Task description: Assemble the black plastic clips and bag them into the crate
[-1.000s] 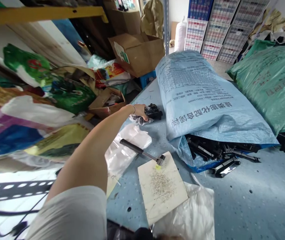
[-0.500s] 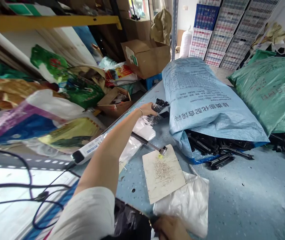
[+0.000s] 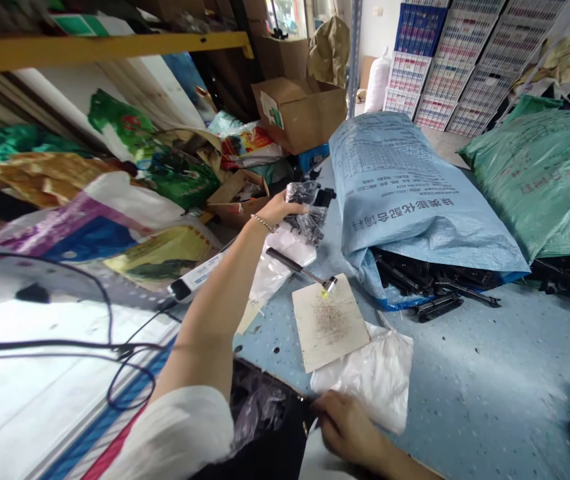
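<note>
My left hand (image 3: 281, 208), with a beaded bracelet at its wrist, is closed on clear plastic bags of black parts (image 3: 302, 195), held at the far left side of the blue table. Below it lie white plastic bags (image 3: 289, 247) and a hammer-like tool with a dark handle (image 3: 285, 259). The tool's metal head rests on a speckled beige board (image 3: 329, 320). My right hand (image 3: 347, 420) is curled at the near table edge, beside a flat white plastic bag (image 3: 379, 383). Its fingertips are at dark material, and what they hold is hidden.
A blue woven sack (image 3: 405, 180) spills black plastic parts (image 3: 435, 283) onto the table (image 3: 485, 373). A green sack (image 3: 545, 173) stands at the right. Cardboard boxes (image 3: 305, 113) and bags crowd the left. Black cables (image 3: 129, 347) hang at lower left; an open container with dark plastic (image 3: 259, 400) sits near my body.
My left hand has lifted the bagged black parts slightly off the table and drawn them a little left. My right hand has come further into view. The camera view has shifted slightly.
</note>
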